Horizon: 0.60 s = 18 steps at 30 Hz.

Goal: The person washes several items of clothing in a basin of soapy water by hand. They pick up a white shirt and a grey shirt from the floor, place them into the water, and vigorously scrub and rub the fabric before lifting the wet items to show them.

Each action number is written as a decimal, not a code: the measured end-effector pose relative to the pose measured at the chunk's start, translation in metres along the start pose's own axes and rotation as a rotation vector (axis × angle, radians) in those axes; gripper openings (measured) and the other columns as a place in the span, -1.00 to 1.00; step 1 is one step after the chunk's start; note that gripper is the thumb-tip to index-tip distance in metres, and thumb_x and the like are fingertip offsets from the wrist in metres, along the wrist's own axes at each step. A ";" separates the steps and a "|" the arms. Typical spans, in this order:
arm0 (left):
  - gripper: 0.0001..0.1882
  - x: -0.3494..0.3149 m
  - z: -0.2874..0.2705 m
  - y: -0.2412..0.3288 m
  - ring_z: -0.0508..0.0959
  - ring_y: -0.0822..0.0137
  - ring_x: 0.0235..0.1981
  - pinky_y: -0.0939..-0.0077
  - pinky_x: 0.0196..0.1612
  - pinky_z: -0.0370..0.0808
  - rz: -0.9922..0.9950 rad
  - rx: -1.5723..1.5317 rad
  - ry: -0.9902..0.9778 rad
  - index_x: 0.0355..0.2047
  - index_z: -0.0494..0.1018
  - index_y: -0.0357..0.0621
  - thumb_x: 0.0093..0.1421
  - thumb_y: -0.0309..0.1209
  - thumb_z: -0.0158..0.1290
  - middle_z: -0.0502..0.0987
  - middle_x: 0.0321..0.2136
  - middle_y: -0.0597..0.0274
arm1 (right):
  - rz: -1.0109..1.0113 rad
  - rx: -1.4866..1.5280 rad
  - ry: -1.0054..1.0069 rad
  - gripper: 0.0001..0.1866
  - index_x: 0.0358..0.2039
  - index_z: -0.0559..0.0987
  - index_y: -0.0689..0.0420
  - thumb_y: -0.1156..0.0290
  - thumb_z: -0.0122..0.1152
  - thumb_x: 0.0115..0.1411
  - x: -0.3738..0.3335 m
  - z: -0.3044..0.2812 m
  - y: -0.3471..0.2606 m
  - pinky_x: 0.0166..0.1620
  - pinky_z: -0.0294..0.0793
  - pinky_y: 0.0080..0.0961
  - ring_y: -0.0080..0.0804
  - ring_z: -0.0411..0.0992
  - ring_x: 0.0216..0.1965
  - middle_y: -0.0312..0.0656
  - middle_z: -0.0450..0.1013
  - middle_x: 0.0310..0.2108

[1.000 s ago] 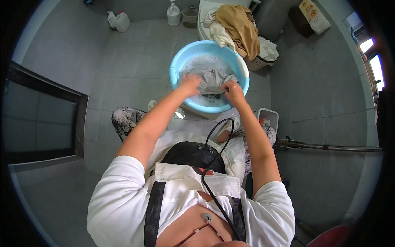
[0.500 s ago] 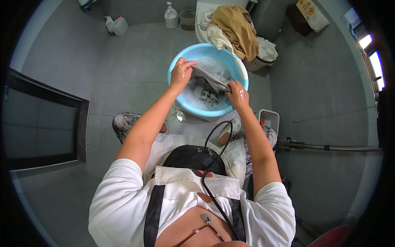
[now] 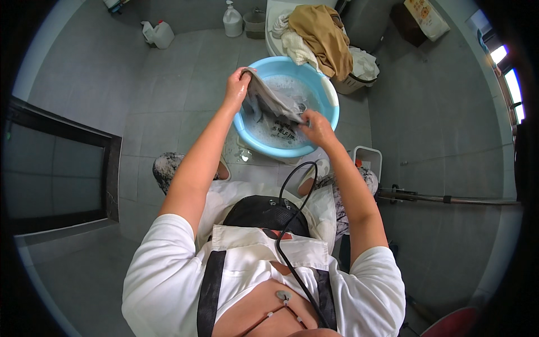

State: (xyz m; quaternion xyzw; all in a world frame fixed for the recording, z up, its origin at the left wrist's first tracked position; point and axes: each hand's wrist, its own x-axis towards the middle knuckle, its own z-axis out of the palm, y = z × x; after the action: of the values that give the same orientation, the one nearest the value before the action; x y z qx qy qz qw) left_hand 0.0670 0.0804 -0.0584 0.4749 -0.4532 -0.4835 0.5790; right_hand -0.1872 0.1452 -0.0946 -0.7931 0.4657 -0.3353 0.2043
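A light blue basin (image 3: 279,150) holds sudsy water and a wet grey garment (image 3: 269,99) with dark lettering. At the basin's left rim, my left hand (image 3: 238,88) is closed on one edge of the garment and holds it raised. My right hand (image 3: 318,128) is closed on another part of it, lower and inside the right rim. Between my hands the cloth hangs stretched at a slant, its lower part lying in the foamy water. Both hands look wet.
Tan and white clothes (image 3: 320,36) are heaped on a toilet behind the basin, beside a lined bin (image 3: 359,73). A pump bottle (image 3: 232,21) and a white jug (image 3: 163,35) stand by the far wall. A black cable (image 3: 281,224) loops before my chest.
My left hand has moved up and left, drawing its end of the garment to the rim. My right hand has shifted slightly left, and more cloth is lifted between them.
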 end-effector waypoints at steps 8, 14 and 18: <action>-0.83 0.004 -0.020 -0.002 0.38 0.50 -0.40 0.65 -0.32 0.31 -0.183 -0.135 -0.008 -0.33 0.37 -0.20 0.07 -0.41 -0.07 0.42 -0.44 0.33 | 0.532 0.803 0.139 -0.83 -0.44 0.42 0.15 0.31 0.01 0.14 0.035 -0.043 0.010 -0.36 0.19 -0.77 -0.74 0.20 -0.45 -0.47 0.31 -0.52; -0.76 0.001 -0.022 -0.013 0.41 0.39 -0.34 0.57 -0.27 0.33 -0.181 0.118 -0.091 -0.29 0.36 -0.20 -0.02 -0.42 -0.04 0.43 -0.39 0.25 | 0.468 0.859 0.095 -0.80 -0.43 0.47 0.16 0.28 0.03 0.13 0.062 -0.053 -0.016 -0.37 0.21 -0.75 -0.74 0.22 -0.46 -0.47 0.33 -0.51; -0.67 -0.016 0.011 0.001 0.39 0.20 -0.20 0.49 -0.17 0.31 0.497 0.744 -0.271 -0.25 0.35 -0.20 -0.07 -0.39 0.02 0.40 -0.25 0.11 | 0.444 0.703 -0.082 -0.81 -0.44 0.49 0.16 0.29 0.07 0.10 0.077 -0.063 -0.046 -0.43 0.20 -0.76 -0.75 0.22 -0.51 -0.47 0.34 -0.55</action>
State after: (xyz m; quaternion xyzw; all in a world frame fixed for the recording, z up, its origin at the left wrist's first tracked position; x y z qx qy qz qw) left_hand 0.0549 0.0949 -0.0567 0.4598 -0.7674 -0.1924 0.4034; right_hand -0.1786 0.0997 0.0044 -0.5680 0.4740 -0.3900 0.5483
